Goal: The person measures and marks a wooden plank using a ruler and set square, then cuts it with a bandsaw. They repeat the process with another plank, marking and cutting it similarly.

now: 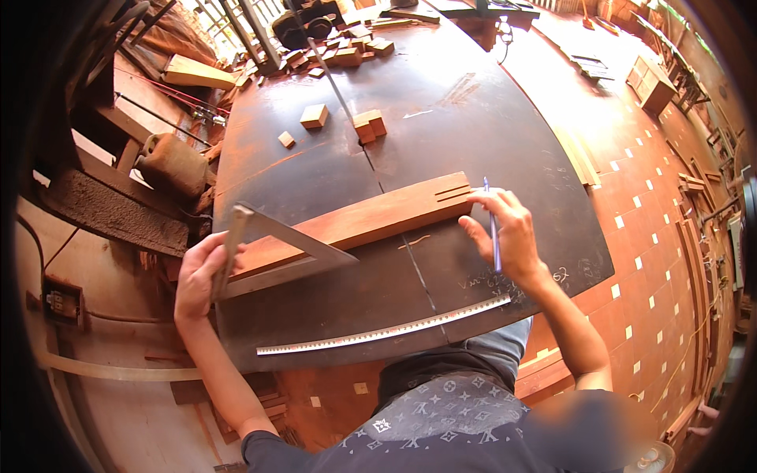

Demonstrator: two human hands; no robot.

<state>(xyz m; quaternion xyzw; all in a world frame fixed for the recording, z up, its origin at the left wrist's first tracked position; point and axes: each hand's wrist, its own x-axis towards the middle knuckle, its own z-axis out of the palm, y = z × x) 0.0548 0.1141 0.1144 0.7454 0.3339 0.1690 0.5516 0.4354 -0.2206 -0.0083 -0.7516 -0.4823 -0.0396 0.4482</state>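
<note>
A long reddish-brown wooden bar (355,213) lies across the dark tabletop, with two dark parallel lines or slots near its right end. My left hand (203,272) is closed on the edge of a metal triangular set square (296,272), which is tilted over the bar's left part. At the bar's right end is my right hand (505,232), holding a blue pen (495,236) upright between its fingers. The fingertips are close to the bar's end; whether they touch it I cannot tell.
A white measuring strip (386,325) is along the table's near edge. Small wooden blocks (369,126) sit beside the saw blade (335,79), and offcuts (347,57) pile up at the far end. A thin slot runs down the dark table (505,134). Left of it stands a rusty machine part (169,165).
</note>
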